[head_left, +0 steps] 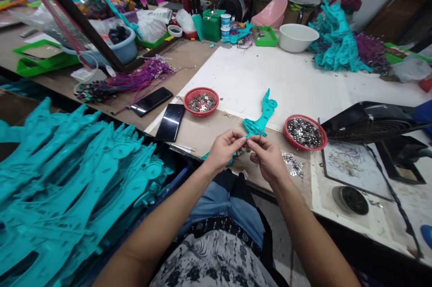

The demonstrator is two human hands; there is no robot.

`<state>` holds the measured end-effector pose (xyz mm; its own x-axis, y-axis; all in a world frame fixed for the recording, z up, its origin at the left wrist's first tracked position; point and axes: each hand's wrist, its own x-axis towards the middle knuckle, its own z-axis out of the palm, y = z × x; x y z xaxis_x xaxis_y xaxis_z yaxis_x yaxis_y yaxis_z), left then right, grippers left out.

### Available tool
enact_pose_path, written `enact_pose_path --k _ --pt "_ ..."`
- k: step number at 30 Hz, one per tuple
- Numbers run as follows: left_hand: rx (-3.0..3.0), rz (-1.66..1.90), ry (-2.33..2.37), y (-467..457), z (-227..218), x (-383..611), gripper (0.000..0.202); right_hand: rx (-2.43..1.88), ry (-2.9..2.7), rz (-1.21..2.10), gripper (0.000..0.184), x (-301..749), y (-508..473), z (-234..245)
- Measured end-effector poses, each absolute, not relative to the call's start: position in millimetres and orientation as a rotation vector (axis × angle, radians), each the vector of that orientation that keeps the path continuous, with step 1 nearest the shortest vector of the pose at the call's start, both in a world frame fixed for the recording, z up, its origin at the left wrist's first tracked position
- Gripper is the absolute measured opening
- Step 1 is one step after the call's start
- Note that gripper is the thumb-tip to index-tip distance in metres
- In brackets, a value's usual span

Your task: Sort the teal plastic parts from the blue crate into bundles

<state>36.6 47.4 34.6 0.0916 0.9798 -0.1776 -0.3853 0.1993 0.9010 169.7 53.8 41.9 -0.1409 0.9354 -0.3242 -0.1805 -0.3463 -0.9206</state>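
The head camera's peering forward and down from the near side of the worktop [249, 71], catching the hands [221, 150] close below, taking in its far side too.

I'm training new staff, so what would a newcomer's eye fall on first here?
Probably the large heap of turquoise pieces filling the lower left. Next, the left hand and right hand, fingertips close together near the table's edge, with a lone turquoise piece lying just beyond them. Two red baskets of small shiny parts also stand out: one farther left, the other to the right.
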Motion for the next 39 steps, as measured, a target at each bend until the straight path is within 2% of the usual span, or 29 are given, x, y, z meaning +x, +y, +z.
enact_pose_path --k 4,11,18,22,26,30,39 --pt "0.885 1.205 0.976 34 29 34 0.030 -1.273 -0.915 1.628 0.036 166 44 41" --pt "0.723 1.226 0.959 18 25 29 0.029 -1.230 -1.105 1.483 0.026 159 32 30" --pt "0.903 1.187 1.141 5 21 32 0.023 -1.352 -1.559 0.721 0.013 155 16 35" --pt "1.560 1.146 1.495 9 21 14 0.020 -1.464 -1.560 0.840 0.018 167 30 29" --pt "2.101 0.774 1.630 19 12 0 0.054 -1.628 -1.593 0.934 0.025 176 56 17" --pt "2.195 0.529 1.715 21 6 3 0.050 -1.793 -1.781 0.824 0.024 171 69 11" --pt "2.210 0.492 1.752 20 8 6 0.045 -1.939 -2.019 0.639 0.022 163 73 16"
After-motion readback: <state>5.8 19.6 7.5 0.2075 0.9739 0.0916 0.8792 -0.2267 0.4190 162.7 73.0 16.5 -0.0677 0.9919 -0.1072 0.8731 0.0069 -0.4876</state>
